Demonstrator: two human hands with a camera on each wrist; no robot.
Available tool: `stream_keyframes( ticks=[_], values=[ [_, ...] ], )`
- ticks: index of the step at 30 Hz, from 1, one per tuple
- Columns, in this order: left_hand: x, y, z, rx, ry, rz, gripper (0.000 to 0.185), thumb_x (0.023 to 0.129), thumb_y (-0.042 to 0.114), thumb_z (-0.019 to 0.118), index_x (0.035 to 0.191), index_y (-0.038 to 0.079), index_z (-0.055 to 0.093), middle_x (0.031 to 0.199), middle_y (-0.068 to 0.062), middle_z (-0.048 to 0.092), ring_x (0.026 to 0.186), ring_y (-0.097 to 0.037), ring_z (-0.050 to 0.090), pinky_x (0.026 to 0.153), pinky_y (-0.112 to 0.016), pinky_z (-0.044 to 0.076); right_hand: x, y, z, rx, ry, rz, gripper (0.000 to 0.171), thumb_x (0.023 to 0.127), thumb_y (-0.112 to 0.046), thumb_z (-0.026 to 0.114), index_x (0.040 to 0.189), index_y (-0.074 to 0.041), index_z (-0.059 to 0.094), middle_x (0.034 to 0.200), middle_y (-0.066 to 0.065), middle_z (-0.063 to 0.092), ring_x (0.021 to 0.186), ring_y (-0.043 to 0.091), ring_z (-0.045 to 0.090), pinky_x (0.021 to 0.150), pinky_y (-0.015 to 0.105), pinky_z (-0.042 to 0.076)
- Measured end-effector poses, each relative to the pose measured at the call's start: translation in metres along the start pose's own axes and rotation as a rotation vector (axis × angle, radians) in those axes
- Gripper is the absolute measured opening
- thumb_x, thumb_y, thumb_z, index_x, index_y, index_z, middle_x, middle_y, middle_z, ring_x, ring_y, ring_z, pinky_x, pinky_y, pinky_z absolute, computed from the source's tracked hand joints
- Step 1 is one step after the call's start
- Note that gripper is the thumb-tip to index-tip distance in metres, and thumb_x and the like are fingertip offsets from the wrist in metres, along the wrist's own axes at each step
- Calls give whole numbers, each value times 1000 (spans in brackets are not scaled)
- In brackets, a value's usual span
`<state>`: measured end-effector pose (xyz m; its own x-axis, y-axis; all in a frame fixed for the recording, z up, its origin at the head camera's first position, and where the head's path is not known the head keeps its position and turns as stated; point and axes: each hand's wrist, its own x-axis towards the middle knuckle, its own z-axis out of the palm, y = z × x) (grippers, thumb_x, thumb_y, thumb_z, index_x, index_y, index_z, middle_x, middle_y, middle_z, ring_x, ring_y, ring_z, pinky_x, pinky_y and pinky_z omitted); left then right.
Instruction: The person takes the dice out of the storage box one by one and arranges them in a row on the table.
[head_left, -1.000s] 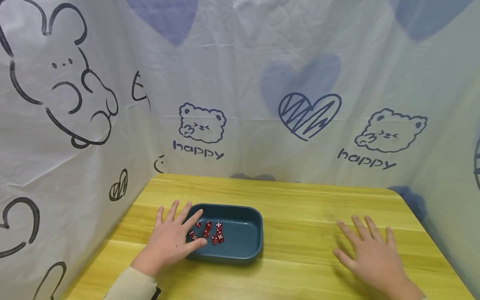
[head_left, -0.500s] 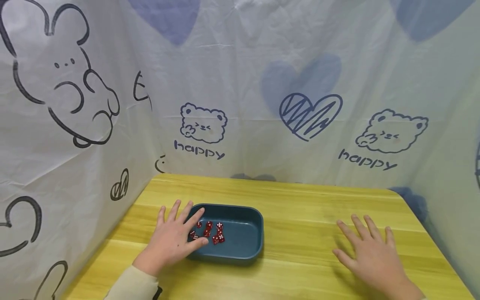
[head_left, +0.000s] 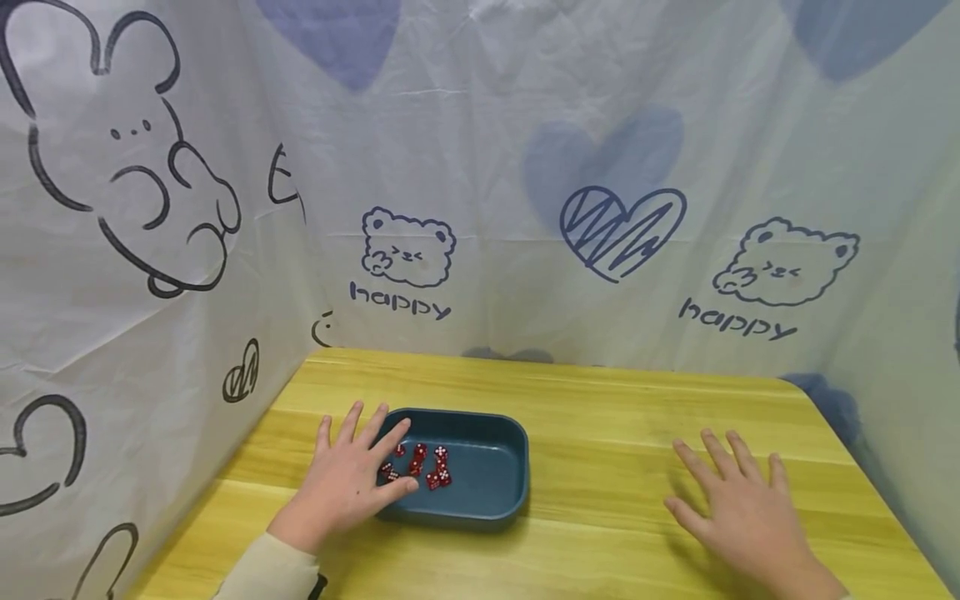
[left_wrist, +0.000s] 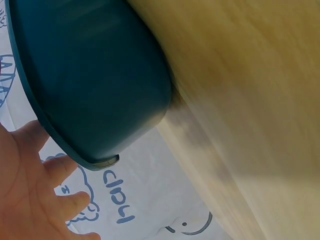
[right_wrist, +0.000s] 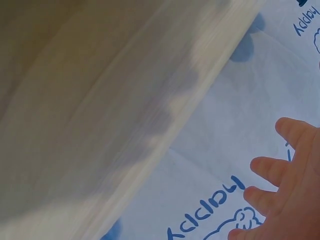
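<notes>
Watching bare left hand point(head_left: 345, 485) and bare right hand point(head_left: 750, 517) remotely, all fingers apart, I fear the left dipping, scattering red plastic-looking cubic dice point(head_left: 417, 460) inside the teal rounded plastic tray point(head_left: 483, 483).

Red dice point(head_left: 416, 467), wht-dotted, in dk-teal tray point(head_left: 487, 479), L half

In the head view, the left hand point(head_left: 337, 483) hides the left end of the tray point(head_left: 487, 479) and perhaps some of the red dice point(head_left: 442, 475); several pips are too small to read. The bottom edge cuts off the pale sleeve point(head_left: 273, 571) and a dark item point(head_left: 317, 586) beside it, too little shown to identify, plus the surface's point(head_left: 600, 450) near side. The left wrist view crops the tray at the top, its contents unseen. The right hand point(head_left: 750, 517) is cropped at the right wrist view's right edge; the surface there is blurred.
</notes>
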<state>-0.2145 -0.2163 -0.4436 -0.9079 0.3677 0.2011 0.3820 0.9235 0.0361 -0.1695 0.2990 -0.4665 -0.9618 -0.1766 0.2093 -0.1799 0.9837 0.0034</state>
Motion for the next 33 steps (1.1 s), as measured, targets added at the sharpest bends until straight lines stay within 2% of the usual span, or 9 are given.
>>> stream_keyframes(
  ticks=[8, 16, 24, 29, 33],
  values=[
    [1, 1, 1, -2, -9, 3, 92, 86, 87, 36, 157, 28, 41, 163, -12, 29, 149, -47, 16, 110, -76, 7, 0, -2, 2, 13, -6, -2, 80, 93, -72, 51, 155, -23, 44, 157, 24, 35, 143, 51, 24, 100, 83, 11],
    [0, 3, 2, -10, 12, 16, 89, 88, 83, 42, 155, 25, 44, 162, -14, 31, 148, -48, 19, 109, -76, 10, 1, -4, 3, 17, 2, -6, 79, 93, -72, 50, 154, -22, 45, 157, 23, 34, 143, 51, 25, 101, 82, 12],
    [-2, 2, 6, -46, -17, 17, 87, 89, 81, 43, 155, 24, 45, 163, -15, 28, 148, -48, 17, 109, -76, 11, 1, -9, 3, 27, 9, -29, 77, 94, -69, 53, 154, -21, 45, 157, 23, 35, 142, 50, 26, 102, 81, 16],
    [-1, -1, 7, -79, -56, 1, 88, 90, 81, 40, 157, 25, 41, 165, -13, 24, 149, -46, 16, 110, -74, 16, 3, -12, 0, 55, 22, -45, 75, 95, -66, 54, 154, -21, 45, 157, 21, 35, 143, 49, 27, 104, 79, 17],
    [0, -4, 8, -115, -50, -12, 86, 92, 79, 41, 157, 23, 42, 164, -14, 26, 148, -46, 20, 110, -71, 22, 4, -14, -3, 76, 43, -56, 73, 96, -63, 56, 154, -20, 45, 157, 21, 36, 143, 48, 27, 104, 78, 18]
  ],
)
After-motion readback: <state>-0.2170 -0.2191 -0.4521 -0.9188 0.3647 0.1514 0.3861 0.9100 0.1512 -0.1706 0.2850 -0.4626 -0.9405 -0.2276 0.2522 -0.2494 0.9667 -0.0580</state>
